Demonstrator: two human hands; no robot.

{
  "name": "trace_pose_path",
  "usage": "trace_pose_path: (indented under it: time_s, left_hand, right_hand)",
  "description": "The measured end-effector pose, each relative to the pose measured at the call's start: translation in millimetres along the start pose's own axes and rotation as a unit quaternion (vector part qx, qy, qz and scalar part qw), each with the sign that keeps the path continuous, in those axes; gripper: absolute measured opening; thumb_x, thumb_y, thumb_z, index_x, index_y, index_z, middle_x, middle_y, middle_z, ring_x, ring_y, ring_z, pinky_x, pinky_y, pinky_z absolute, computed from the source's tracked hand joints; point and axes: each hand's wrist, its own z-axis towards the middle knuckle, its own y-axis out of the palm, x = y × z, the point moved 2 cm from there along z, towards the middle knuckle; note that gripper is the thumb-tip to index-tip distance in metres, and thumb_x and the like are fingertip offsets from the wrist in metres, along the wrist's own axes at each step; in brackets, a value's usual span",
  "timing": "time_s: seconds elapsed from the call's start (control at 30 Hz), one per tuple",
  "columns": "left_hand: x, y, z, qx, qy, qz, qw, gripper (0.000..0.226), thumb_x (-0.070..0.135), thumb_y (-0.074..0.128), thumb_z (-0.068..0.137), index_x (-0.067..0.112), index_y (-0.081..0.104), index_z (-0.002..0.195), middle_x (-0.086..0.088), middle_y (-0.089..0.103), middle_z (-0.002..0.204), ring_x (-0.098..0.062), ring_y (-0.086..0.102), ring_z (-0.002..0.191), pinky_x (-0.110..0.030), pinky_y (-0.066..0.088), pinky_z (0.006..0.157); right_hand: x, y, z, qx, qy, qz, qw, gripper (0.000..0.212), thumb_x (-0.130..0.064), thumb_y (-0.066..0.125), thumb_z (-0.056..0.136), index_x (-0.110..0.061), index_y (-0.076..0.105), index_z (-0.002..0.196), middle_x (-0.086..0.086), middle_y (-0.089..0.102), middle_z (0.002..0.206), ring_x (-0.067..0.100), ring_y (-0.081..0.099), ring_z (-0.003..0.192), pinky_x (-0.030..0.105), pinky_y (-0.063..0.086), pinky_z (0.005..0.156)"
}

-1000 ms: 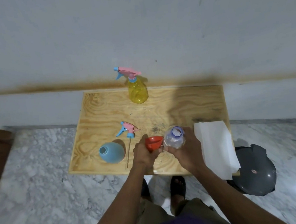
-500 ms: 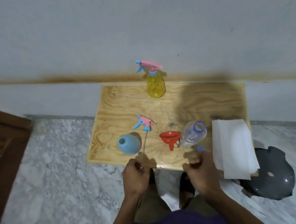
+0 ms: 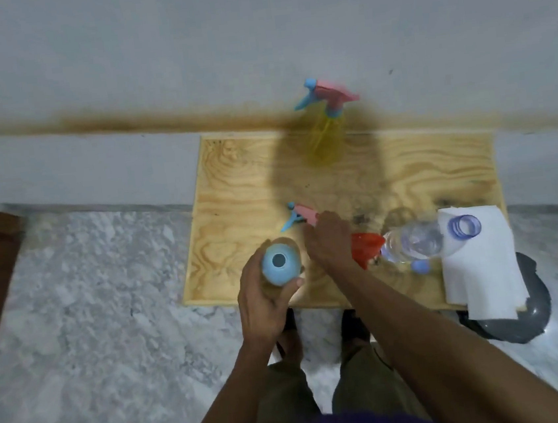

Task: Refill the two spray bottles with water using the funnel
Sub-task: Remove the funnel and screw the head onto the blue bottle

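Two hands work over the near edge of the plywood board (image 3: 233, 181). The left hand (image 3: 262, 299) curls its fingers and thumb around the body of the blue bottle (image 3: 280, 267), holding it upright at the board's front left corner with its open neck facing up. The right hand (image 3: 328, 237) reaches across to the loose pink-and-blue spray head (image 3: 297, 217), which lies on the board just behind the blue bottle; its fingers rest on the spray head's near end, but whether they have closed around it cannot be told through the blur. Just right of that hand the red funnel (image 3: 369, 245) lies on the board, partly hidden by the wrist, touching a clear water bottle (image 3: 418, 239) tipped on its side with its uncapped mouth over a white paper towel (image 3: 476, 269). A small blue cap (image 3: 420, 266) sits by the clear bottle. The yellow spray bottle (image 3: 326, 137), trigger head on, stands at the board's far edge by the wall.
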Motion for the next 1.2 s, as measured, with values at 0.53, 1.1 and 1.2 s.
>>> trace_pose_path:
  time_s: [0.53, 1.1, 1.2]
  left_hand:
    - [-14, -3, 15, -0.022, 0.008, -0.052, 0.998, 0.071, 0.027, 0.084, 0.081, 0.015, 0.05, 0.141, 0.012, 0.056, 0.139, -0.004, 0.052, 0.13, -0.033, 0.048, 0.105]
    - [169, -44, -33, 0.17, 0.152, -0.195, 0.954, 0.075, 0.06, 0.06, 0.08, 0.028, 0.036, 0.144, 0.036, 0.051, 0.128, -0.005, 0.061, 0.11, -0.04, 0.058, 0.084]
    - [180, -42, -50, 0.184, 0.16, -0.179, 0.953, 0.068, 0.057, 0.064, 0.078, 0.036, 0.042, 0.139, 0.016, 0.055, 0.135, -0.014, 0.061, 0.118, -0.049, 0.056, 0.088]
  right_hand:
    - [2, 17, 30, 0.046, 0.181, 0.097, 0.978, 0.034, -0.03, 0.065, 0.087, -0.003, 0.064, 0.106, 0.016, 0.066, 0.108, 0.032, 0.064, 0.1, 0.032, 0.044, 0.07]
    - [-92, -218, -110, 0.204, -0.17, 0.555, 0.789, 0.019, -0.015, 0.076, 0.086, -0.007, 0.061, 0.094, 0.014, 0.071, 0.081, 0.019, 0.072, 0.072, 0.035, 0.059, 0.068]
    - [-105, -251, -141, 0.179, -0.211, 0.603, 0.748, 0.017, -0.012, 0.074, 0.088, -0.007, 0.061, 0.098, 0.012, 0.07, 0.082, 0.017, 0.072, 0.073, 0.027, 0.056, 0.067]
